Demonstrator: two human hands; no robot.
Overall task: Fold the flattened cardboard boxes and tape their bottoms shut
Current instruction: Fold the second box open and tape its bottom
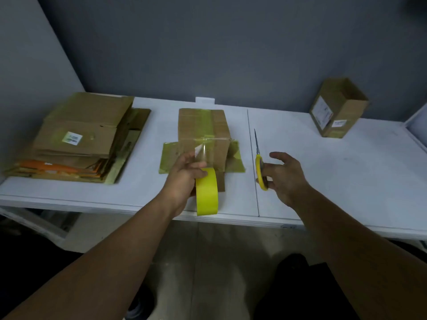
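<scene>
A folded cardboard box [203, 128] stands on the white table [323, 169] in the middle, its closed bottom flaps facing up and its lower flaps spread on the table. My left hand [184, 176] grips a yellow tape roll [206, 192] in front of the box. A clear strip of tape [201, 151] runs from the roll up to the box's near top edge. My right hand [284, 174] reaches to the yellow-handled scissors [260, 167] lying on the table right of the box, fingers curled loosely at the handle.
A stack of flattened cardboard boxes [85, 135] lies at the table's left end. An assembled box [337, 107] with labels stands at the back right. A seam [253, 162] splits the tabletop. Grey walls close in behind and at left.
</scene>
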